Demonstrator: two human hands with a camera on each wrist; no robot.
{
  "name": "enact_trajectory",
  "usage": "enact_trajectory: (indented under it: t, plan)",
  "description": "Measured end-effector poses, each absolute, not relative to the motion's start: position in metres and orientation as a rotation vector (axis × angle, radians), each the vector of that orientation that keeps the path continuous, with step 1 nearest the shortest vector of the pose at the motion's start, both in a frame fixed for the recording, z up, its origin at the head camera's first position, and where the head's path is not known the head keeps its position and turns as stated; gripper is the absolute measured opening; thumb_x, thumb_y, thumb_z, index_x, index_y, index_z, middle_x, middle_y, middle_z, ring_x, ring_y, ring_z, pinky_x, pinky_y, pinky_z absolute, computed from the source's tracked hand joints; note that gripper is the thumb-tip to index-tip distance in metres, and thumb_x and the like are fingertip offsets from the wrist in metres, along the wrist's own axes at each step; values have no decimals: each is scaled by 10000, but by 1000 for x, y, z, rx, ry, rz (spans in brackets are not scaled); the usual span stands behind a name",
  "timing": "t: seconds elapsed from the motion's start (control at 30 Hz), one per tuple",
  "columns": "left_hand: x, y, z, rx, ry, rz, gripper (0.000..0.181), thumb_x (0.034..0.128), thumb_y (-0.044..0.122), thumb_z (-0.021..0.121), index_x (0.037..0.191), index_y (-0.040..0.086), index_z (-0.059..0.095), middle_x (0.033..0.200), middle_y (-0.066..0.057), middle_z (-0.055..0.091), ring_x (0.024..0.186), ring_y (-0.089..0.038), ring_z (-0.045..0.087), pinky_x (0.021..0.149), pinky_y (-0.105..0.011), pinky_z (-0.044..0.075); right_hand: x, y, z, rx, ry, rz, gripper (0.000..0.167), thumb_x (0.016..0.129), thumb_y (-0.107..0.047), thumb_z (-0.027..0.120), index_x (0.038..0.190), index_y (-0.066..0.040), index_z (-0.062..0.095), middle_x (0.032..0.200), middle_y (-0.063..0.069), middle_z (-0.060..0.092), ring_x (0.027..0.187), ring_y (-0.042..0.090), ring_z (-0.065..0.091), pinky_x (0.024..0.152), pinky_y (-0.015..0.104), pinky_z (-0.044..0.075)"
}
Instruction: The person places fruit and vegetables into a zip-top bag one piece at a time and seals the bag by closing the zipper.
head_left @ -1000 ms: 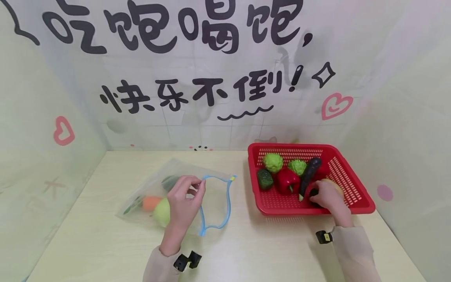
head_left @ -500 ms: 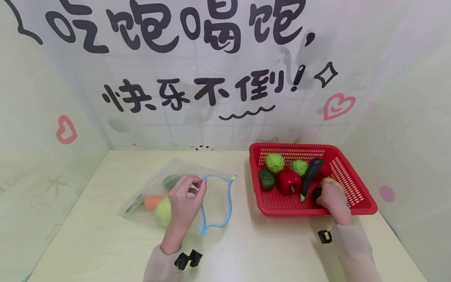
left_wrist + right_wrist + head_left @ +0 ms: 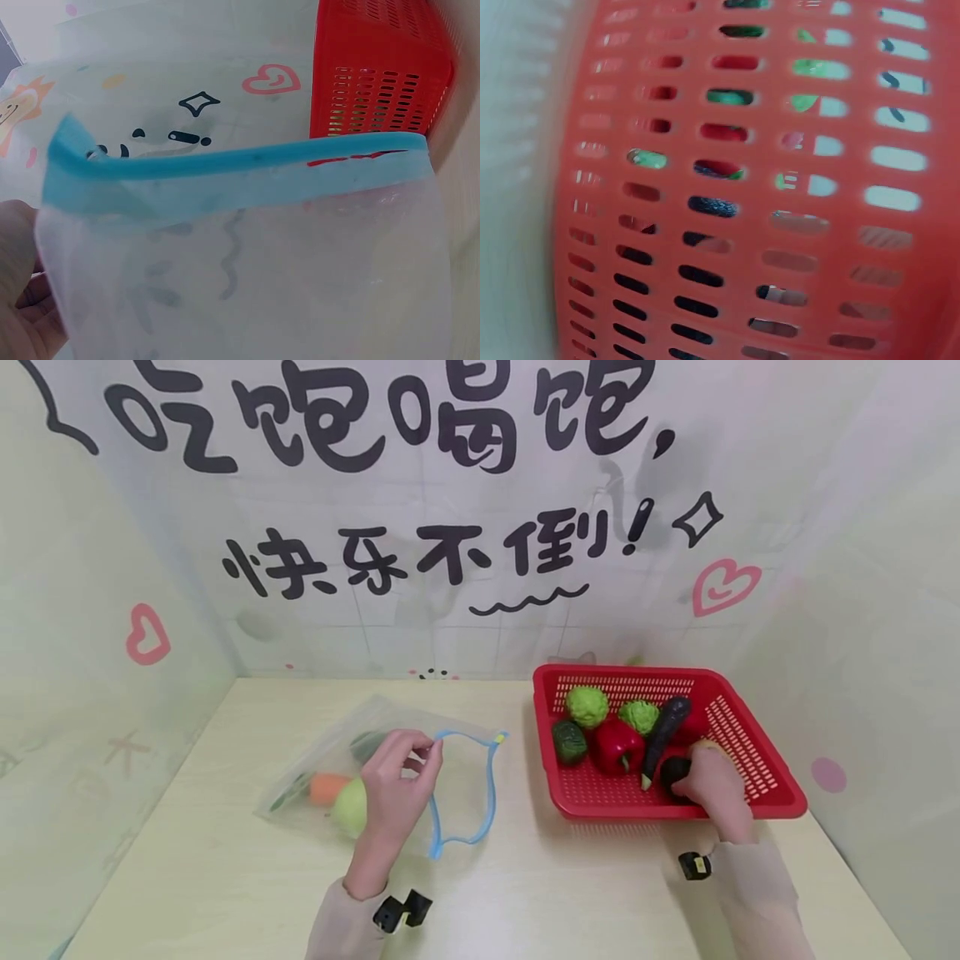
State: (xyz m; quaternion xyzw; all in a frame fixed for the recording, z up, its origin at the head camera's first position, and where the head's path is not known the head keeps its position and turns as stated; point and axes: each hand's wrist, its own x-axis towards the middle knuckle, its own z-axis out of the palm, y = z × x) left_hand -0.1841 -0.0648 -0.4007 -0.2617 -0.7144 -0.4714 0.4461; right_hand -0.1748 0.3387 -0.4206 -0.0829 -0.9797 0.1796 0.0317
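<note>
My left hand (image 3: 396,789) pinches the blue-edged mouth of a clear zip bag (image 3: 491,789) between thumb and fingers. The mouth gapes toward the right. Inside lie an orange piece (image 3: 327,788), a pale green round fruit (image 3: 349,810) and dark green items. In the left wrist view the bag (image 3: 247,277) fills the lower part, beside my hand (image 3: 24,292). Reaching into the red basket (image 3: 615,812), my right hand (image 3: 717,783) is at a pale yellow round item (image 3: 708,746) and a dark round one (image 3: 673,772). Its fingertips are hidden, so a hold cannot be confirmed.
Also in the basket are a red pepper (image 3: 618,745), an eggplant (image 3: 666,735), two light green leafy items (image 3: 587,706) and a dark green piece (image 3: 570,742). Basket and bag rest on a pale tabletop (image 3: 487,902) before a printed wall. The right wrist view shows the basket's slotted side (image 3: 765,225).
My right hand has shifted slightly right within the basket, uncovering more of the dark round item. My left hand keeps its pinch on the bag. The head view has drifted slightly.
</note>
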Motion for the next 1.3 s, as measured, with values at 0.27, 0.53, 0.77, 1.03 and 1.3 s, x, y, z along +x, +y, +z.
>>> enact_trajectory:
  t: [0.27,0.53,0.77,1.03,1.3]
  plan:
    - [-184,-65,-400,-643,-1767,-1167,131,698,-117,687,713,-3,625,705,-99,612,589,-187,594,467,-178,507,-165,325,-406,-258,-2821,772,540,733,-71,757,1138,143,471,1063,315,508,944,426,480,793,561,478]
    - [-184,-65,-400,-642,-1786,-1167,127,708,-111,694,715,-3,627,706,-98,613,594,-179,597,464,-203,517,-151,289,-387,-247,-2536,913,553,736,-34,767,1189,65,467,1091,229,514,965,347,517,769,400,536]
    - [-184,-65,-402,-639,-1789,-1175,137,702,-116,704,712,-2,629,706,-106,615,597,-182,600,457,-214,518,-142,252,-378,-78,-2437,968,570,692,-16,800,1174,32,499,1056,183,564,905,275,563,689,80,448]
    - [-185,-65,-404,-637,-1779,-1176,148,688,-125,707,709,-2,628,703,-107,614,593,-188,598,455,-205,513,-140,203,-382,150,-2418,1171,583,658,-10,827,1151,4,516,1082,129,560,941,222,570,727,186,536]
    - [-183,-63,-401,-635,-1785,-1187,141,689,-115,708,713,-3,627,708,-110,612,586,-199,596,456,-216,516,-140,148,-397,453,-2403,1298,585,620,25,839,1119,-22,536,1050,85,574,895,197,602,706,296,575]
